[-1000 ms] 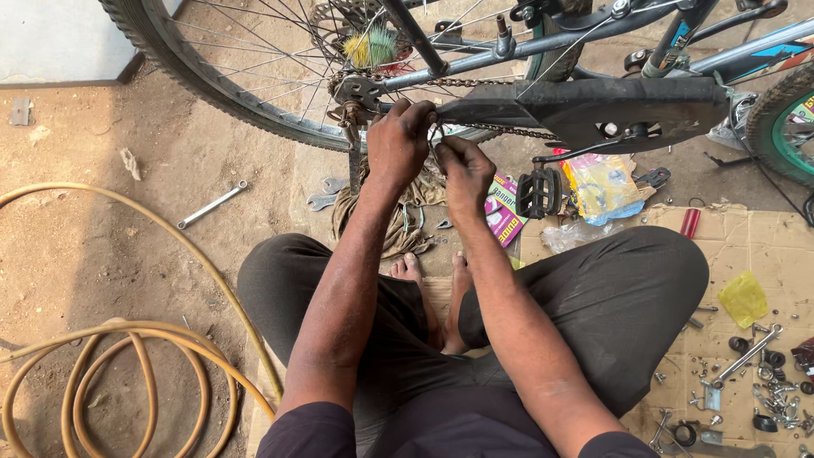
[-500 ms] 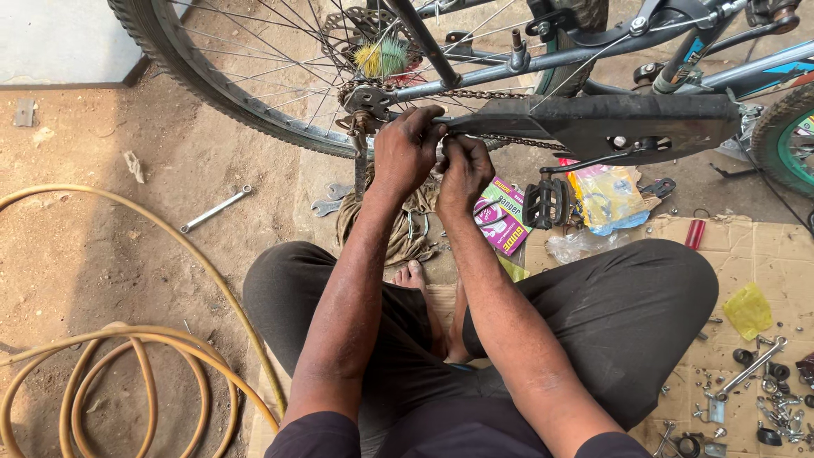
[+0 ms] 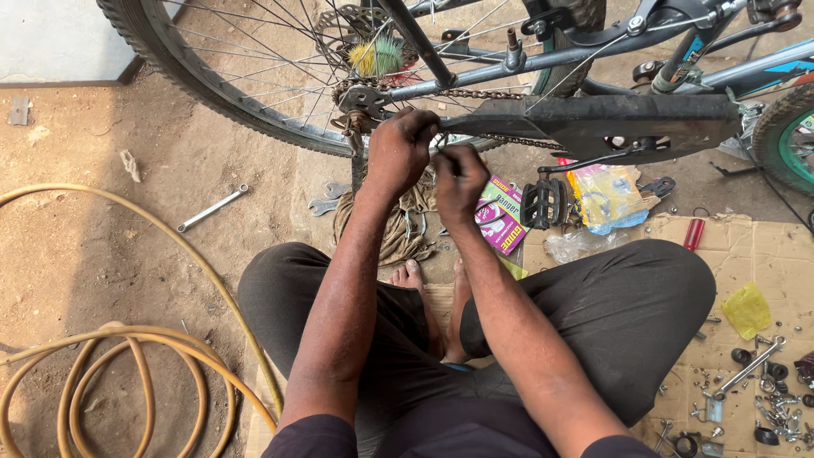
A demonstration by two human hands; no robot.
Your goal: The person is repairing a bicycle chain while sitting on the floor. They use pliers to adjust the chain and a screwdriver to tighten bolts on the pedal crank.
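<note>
Knees spread wide below both hands, the person sits cross-legged in dark trousers, bare feet (image 3: 428,280) tucked just under the wrists. Right hand (image 3: 459,181) is curled narrow, fingers pinched near the chain (image 3: 475,94), though what they pinch cannot be told. Left hand (image 3: 400,151), touching it on the left, is closed in a fist over the rear axle end of the bicycle, just below the sprocket (image 3: 363,100). Under both hands lies a crumpled brown rag (image 3: 398,229), with a pink printed packet (image 3: 502,222) and a black pedal (image 3: 544,203) just right of the right hand. Right of both hands stretches the black chain guard (image 3: 627,123). Left of the left hand lies 1 spanner (image 3: 212,209) on the dirt, and farther left coils a yellow hose (image 3: 110,356). Beyond the hands rises the spoked rear wheel (image 3: 212,76).
</note>
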